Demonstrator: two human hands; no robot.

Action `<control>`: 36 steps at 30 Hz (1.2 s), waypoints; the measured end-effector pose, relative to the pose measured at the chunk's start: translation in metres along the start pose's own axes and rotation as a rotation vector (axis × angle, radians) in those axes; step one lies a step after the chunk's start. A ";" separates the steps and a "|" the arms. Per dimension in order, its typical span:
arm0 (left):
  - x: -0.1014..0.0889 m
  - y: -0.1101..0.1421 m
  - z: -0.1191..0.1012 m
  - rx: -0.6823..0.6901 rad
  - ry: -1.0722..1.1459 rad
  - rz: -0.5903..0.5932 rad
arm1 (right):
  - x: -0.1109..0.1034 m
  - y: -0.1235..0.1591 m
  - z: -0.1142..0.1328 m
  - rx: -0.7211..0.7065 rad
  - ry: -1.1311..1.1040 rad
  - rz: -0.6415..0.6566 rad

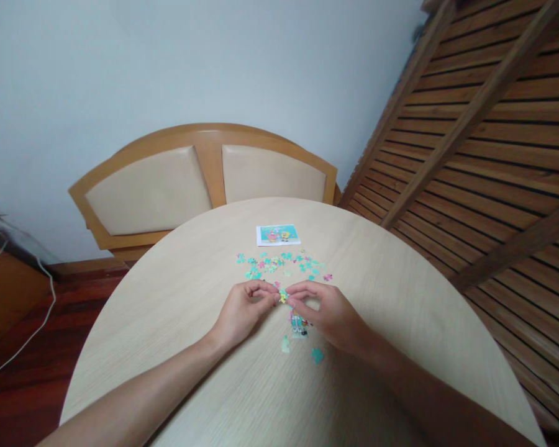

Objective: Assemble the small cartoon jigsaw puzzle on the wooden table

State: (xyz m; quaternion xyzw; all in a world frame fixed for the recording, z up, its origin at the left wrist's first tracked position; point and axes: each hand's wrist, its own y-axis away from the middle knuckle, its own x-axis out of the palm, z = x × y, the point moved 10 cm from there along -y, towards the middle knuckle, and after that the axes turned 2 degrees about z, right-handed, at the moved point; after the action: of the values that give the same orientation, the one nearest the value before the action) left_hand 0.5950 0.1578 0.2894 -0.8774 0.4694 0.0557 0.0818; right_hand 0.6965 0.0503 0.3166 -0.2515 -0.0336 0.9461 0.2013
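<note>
Pinching from both sides, the left hand (245, 311) and right hand (333, 313) have their fingers closed on a small yellow-and-teal jigsaw bit (283, 297), one piece or several, too blurred to say. Progress looks partial: a multicoloured joined section (298, 323) lies by the right hand, while loose teal, pink and yellow pieces (274, 266) spread beyond, before a rectangular printed picture card (278, 234) near the far edge. Nearer us, a pale-green piece (286, 344) and a teal piece (317, 355) sit apart. Plenty of round, pale wooden surface (168, 298) runs to the left and right edges!
</note>
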 end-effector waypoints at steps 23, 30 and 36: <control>0.016 0.008 -0.016 0.142 -0.130 0.112 | 0.006 0.000 -0.029 0.247 -0.229 0.043; 0.014 0.007 -0.017 0.176 -0.139 0.088 | 0.011 0.002 -0.039 0.353 -0.354 0.057; 0.012 0.006 -0.018 0.191 -0.131 0.077 | 0.013 0.003 -0.038 0.359 -0.377 0.082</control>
State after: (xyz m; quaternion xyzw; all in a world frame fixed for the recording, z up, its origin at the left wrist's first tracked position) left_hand 0.5968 0.1410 0.3046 -0.8415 0.4995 0.0709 0.1931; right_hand 0.7037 0.0510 0.2775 -0.0321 0.1081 0.9744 0.1945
